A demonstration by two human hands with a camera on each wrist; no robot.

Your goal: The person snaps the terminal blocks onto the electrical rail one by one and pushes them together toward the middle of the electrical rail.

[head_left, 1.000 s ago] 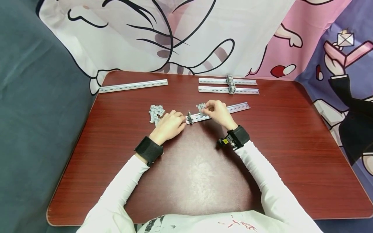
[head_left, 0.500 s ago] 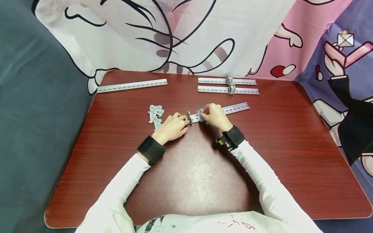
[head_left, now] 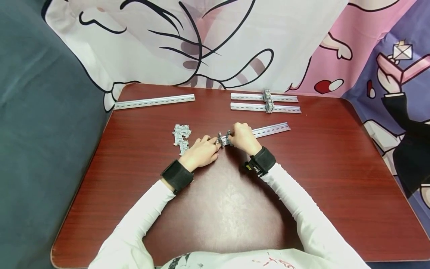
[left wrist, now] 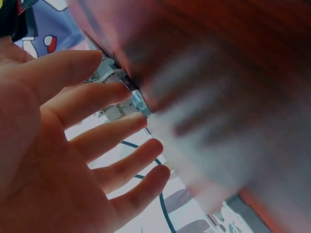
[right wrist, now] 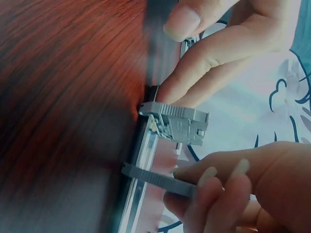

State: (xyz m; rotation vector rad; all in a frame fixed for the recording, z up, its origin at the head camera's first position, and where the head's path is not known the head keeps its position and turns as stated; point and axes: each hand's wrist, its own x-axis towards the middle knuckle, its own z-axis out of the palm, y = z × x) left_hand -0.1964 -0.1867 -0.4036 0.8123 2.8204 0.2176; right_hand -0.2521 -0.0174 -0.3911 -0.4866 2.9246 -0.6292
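Observation:
A slotted metal DIN rail (head_left: 272, 130) lies at mid-table, slanting up to the right. One grey terminal block (right wrist: 180, 124) stands across it near its left end. My right hand (head_left: 245, 137) pinches a second, thin grey terminal block (right wrist: 158, 181) between thumb and fingers, its edge down at the rail beside the first. At the rail's left end is my left hand (head_left: 201, 152), fingers extended and spread in the left wrist view, with a fingertip against the first block in the right wrist view. Several loose grey terminal blocks (head_left: 181, 136) lie flat left of that hand.
Two rails, an upper one (head_left: 246, 96) and a lower one (head_left: 248, 107), lie at the back right, each bearing grey blocks (head_left: 269, 106) near its middle. Another bare rail (head_left: 154, 101) lies at the back left. A printed curtain (head_left: 161, 67) hangs behind the table.
My right hand has moved left and down with its terminal block, from above the rail to close beside the first block. My left hand has shifted slightly right along the rail's end.

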